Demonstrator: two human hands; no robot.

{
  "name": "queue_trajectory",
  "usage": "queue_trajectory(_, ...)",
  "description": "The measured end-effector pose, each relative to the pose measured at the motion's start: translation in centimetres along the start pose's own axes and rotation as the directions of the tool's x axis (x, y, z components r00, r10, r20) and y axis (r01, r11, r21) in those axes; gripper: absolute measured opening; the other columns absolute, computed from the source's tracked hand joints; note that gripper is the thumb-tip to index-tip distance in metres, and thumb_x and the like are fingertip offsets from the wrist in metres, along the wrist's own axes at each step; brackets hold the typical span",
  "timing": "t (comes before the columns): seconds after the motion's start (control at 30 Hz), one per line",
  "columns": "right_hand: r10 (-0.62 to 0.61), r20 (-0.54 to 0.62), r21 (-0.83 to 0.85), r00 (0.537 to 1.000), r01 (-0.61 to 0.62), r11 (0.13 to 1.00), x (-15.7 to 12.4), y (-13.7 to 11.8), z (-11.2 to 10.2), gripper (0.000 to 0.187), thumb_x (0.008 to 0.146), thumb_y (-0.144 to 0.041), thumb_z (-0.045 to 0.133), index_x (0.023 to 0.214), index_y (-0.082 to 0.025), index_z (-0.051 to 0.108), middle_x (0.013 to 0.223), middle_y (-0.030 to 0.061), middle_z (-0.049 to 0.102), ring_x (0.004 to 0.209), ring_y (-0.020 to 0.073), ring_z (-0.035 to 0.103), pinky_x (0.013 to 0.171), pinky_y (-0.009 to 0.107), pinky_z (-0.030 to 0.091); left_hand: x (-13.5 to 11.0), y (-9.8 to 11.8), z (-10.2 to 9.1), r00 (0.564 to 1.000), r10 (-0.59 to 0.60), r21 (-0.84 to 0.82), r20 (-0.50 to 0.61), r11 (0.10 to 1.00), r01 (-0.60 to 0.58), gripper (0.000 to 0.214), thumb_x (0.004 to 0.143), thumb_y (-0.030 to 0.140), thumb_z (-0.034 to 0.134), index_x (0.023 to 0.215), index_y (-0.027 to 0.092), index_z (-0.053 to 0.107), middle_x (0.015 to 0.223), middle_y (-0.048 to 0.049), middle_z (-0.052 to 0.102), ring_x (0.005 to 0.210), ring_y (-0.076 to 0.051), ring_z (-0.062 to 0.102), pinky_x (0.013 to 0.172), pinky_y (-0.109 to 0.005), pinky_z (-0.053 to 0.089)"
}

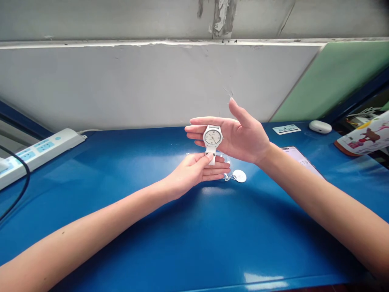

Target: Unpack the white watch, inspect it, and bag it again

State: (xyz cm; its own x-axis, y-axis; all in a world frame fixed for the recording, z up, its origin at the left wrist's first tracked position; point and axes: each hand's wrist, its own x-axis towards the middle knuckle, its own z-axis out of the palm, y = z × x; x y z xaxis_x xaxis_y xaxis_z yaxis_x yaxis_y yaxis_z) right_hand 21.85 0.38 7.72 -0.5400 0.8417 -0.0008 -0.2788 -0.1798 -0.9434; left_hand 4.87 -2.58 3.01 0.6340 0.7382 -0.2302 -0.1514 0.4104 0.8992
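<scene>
A white wristwatch [212, 137] with a pale round dial stands upright between my hands, above the blue table [170, 243]. My left hand [196, 171] pinches the strap just below the watch face, thumb on top and fingers underneath. Behind the watch my right hand [240, 134] is held flat, palm toward me, fingers stretched to the left and thumb up; the watch rests against its fingers. A small round white tag [239, 176] on a thin chain lies on the table beneath my hands.
A white power strip [36, 153] with a black cable lies at the left. At the right are a phone [300, 159], a small card [286, 129], a white earbud case [320, 127] and a printed packet [366, 138]. A grey wall rises behind.
</scene>
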Motion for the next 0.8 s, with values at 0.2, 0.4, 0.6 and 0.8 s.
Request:
queue_trajectory(0.2, -0.022, -0.017, 0.004, 1.0, 0.022, 1.0, -0.1, -0.1, 0.2, 0.053, 0.087, -0.071, 0.051, 0.099, -0.026, 0.076, 0.109, 0.0071, 0.075, 0.118, 0.0303, 0.063, 0.092, 0.044, 0.053, -0.1, 0.2, 0.2, 0.999, -0.018, -0.01, -0.028, 1.0, 0.017, 0.032, 0.101, 0.035, 0.056, 0.107, 0.006, 0.067, 0.117, -0.024, 0.072, 0.115, -0.033, 0.069, 0.105, -0.048, 0.049)
queue_trajectory(0.4, -0.011, 0.024, -0.015, 1.0, 0.012, 1.0, -0.1, 0.1, 0.2, 0.054, 0.086, -0.072, 0.05, 0.103, -0.027, 0.075, 0.115, 0.0064, 0.074, 0.12, 0.0291, 0.062, 0.095, 0.042, 0.053, -0.1, 0.2, 0.1, 0.999, -0.044, -0.035, -0.027, 0.998, 0.043, 0.031, 0.104, 0.03, 0.047, 0.11, 0.005, 0.065, 0.118, -0.0247, 0.071, 0.114, -0.031, 0.069, 0.105, -0.046, 0.049)
queue_trajectory(0.6, -0.057, 0.029, -0.176, 0.998, 0.061, 0.982, -0.2, 0.2, -0.1, 0.063, 0.088, -0.077, 0.041, 0.113, -0.027, 0.072, 0.122, 0.006, 0.072, 0.122, 0.0288, 0.062, 0.1, 0.045, 0.051, -0.2, 0.6, 0.1, 0.997, -0.072, -0.085, 0.001, 0.994, 0.072, 0.028, 0.106, 0.025, 0.043, 0.111, 0.006, 0.063, 0.116, -0.0232, 0.072, 0.11, -0.029, 0.071, 0.104, -0.046, 0.05)
queue_trajectory(0.8, -0.182, -0.021, -0.337, 0.983, 0.164, 0.927, -0.1, 0.1, 0.3, 0.054, 0.094, -0.066, 0.043, 0.117, -0.025, 0.069, 0.126, 0.0084, 0.07, 0.12, 0.0273, 0.063, 0.102, 0.046, 0.051, -0.2, 1.1, 0.0, 0.997, 0.034, 0.053, -0.066, 0.998, -0.031, 0.027, 0.104, 0.029, 0.047, 0.108, 0.007, 0.062, 0.11, -0.0209, 0.073, 0.105, -0.028, 0.072, 0.1, -0.046, 0.053)
